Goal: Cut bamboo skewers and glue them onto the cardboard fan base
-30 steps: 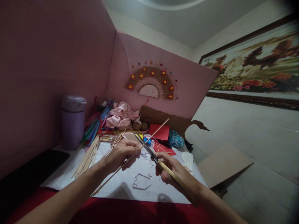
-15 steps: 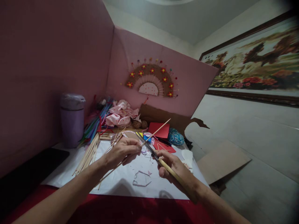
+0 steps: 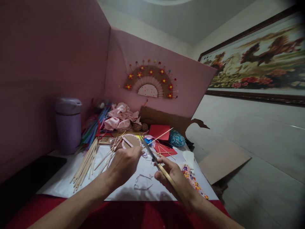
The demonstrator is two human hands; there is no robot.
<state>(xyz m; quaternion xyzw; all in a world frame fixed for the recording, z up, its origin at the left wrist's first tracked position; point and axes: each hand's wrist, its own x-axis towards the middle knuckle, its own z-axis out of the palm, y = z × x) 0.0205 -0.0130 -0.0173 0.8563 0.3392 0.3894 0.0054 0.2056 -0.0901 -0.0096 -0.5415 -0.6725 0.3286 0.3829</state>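
Near edge: red-clothed bench (image 3: 133,214), with a white paper sheet (image 3: 64,183) laid on it; the sheet's front edge runs beneath both forearms, and bare sheet lies between them. Left hand (image 3: 125,163), knuckles up, curls shut around a thin bamboo skewer (image 3: 160,137) slanting up-right. Right hand (image 3: 172,178) clenches tan-handled metal scissors (image 3: 149,150), blades crossing the skewer just past the left hand. Left: loose pile of bamboo sticks (image 3: 84,163); beyond, lilac lidded tumbler (image 3: 68,125) against pink partition board (image 3: 59,57). Bench's right edge drops to open floor (image 3: 262,152).
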